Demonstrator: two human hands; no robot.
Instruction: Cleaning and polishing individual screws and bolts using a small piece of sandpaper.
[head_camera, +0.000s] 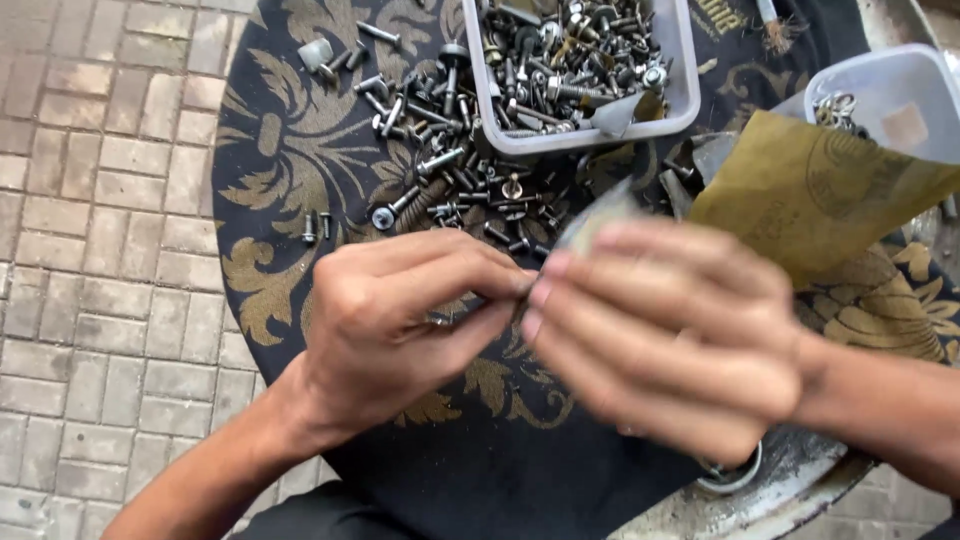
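I see soft, even daylight across the frame, with no hard shadows; only faint shading sits under the hands. My right hand (665, 335) at centre right is smeared by motion blur, its fingers doubled, while my left hand (400, 320) stays fairly crisp. The screws (440, 170) at upper centre glint mildly. The brick paving (100, 250) at left looks flat and pale.

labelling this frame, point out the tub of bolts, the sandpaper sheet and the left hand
tub of bolts (683, 95): head view, on its right wall
sandpaper sheet (810, 195): head view, middle of the sheet
left hand (400, 320): head view, back of the hand
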